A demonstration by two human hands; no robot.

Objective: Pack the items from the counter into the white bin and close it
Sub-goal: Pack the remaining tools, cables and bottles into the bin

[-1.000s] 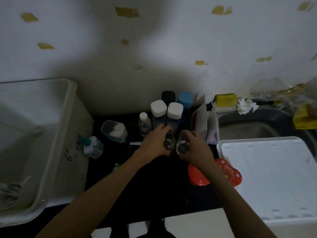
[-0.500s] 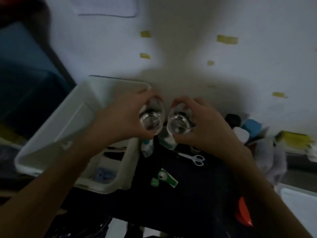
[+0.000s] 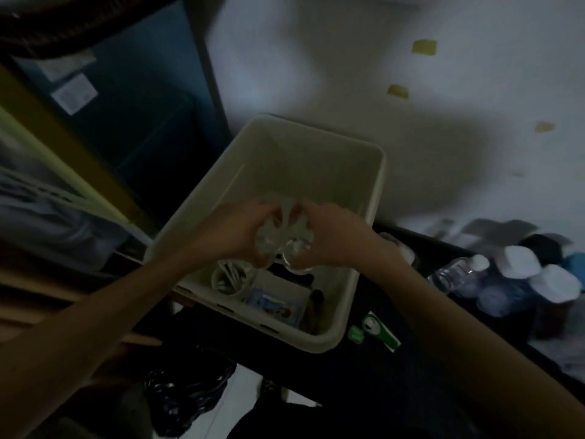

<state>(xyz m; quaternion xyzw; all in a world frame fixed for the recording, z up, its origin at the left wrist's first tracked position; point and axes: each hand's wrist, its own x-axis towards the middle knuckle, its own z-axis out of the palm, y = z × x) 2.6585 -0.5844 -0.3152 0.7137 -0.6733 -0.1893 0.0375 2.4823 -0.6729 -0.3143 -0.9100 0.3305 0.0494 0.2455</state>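
The white bin [image 3: 376,172] stands open at the left end of the dark counter [image 3: 421,369]. Over its middle, my left hand [image 3: 235,229] grips a clear glass [image 3: 269,240] and my right hand [image 3: 332,236] grips a second clear glass [image 3: 297,248], the two side by side and touching. Inside the bin lie a round clear tub [image 3: 231,278], a light blue packet [image 3: 273,304] and a dark item [image 3: 316,301] near the front wall. The picture is blurred by motion.
On the counter right of the bin lie a green-and-white packet [image 3: 380,332], a small water bottle [image 3: 459,272] and white-capped bottles [image 3: 535,277]. A black bag [image 3: 186,394] sits on the floor below. Shelving [image 3: 63,191] stands to the left.
Both hands carried the two glasses from the counter leftward and now hold them lower, over the bin's inside. The view swung left with them.
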